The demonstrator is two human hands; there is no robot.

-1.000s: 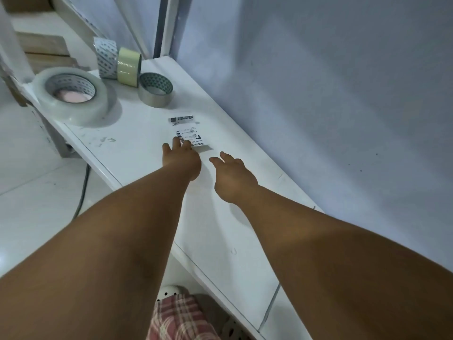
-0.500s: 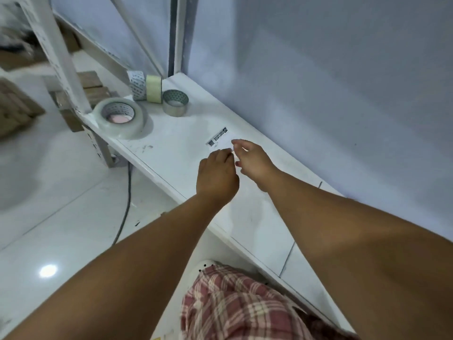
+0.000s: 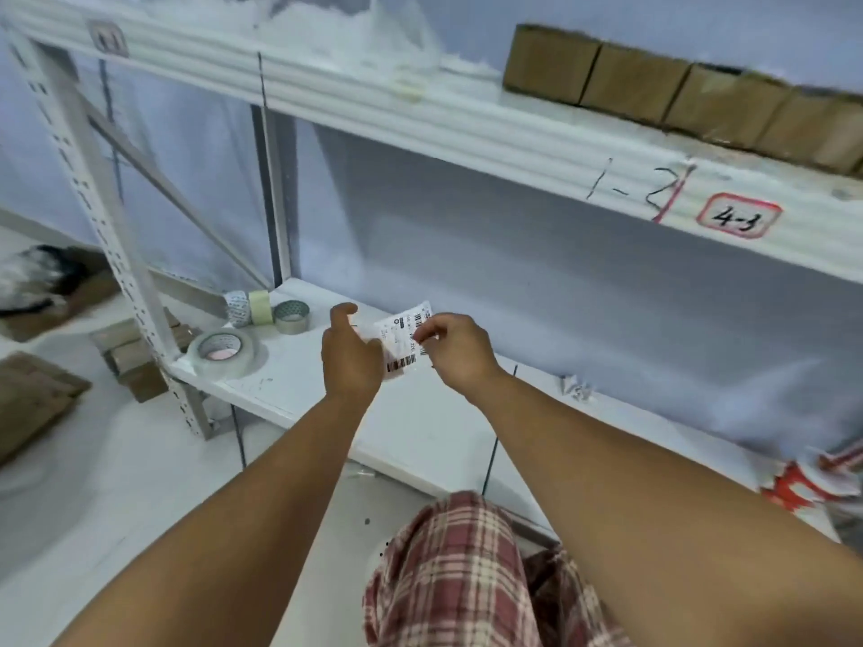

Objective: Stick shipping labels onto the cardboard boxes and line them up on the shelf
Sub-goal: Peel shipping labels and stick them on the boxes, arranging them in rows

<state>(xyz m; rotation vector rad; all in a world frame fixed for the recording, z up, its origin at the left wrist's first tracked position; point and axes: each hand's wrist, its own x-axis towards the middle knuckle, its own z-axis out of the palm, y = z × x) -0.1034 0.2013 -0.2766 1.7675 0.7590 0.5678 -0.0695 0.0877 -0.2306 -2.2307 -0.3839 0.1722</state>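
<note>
While the fingertips point(image 3: 421, 332) of the right hand point(image 3: 455, 350) pinch the right edge of the shipping label point(image 3: 402, 336), the left hand point(image 3: 350, 354) holds the label's left side with curled fingers and its thumb sticking up, so the small white paper with black bars is up in the air between both hands. Right under the fingers is the white lower shelf point(image 3: 299, 399), and to the left of them sit a big clear tape roll point(image 3: 224, 351) and three small tape rolls point(image 3: 259, 302). High above the fingers and off to the right, brown cardboard boxes point(image 3: 654, 81) stand side by side on the top shelf point(image 3: 467, 133), which has a red-edged tag point(image 3: 738, 217) on its front.
</note>
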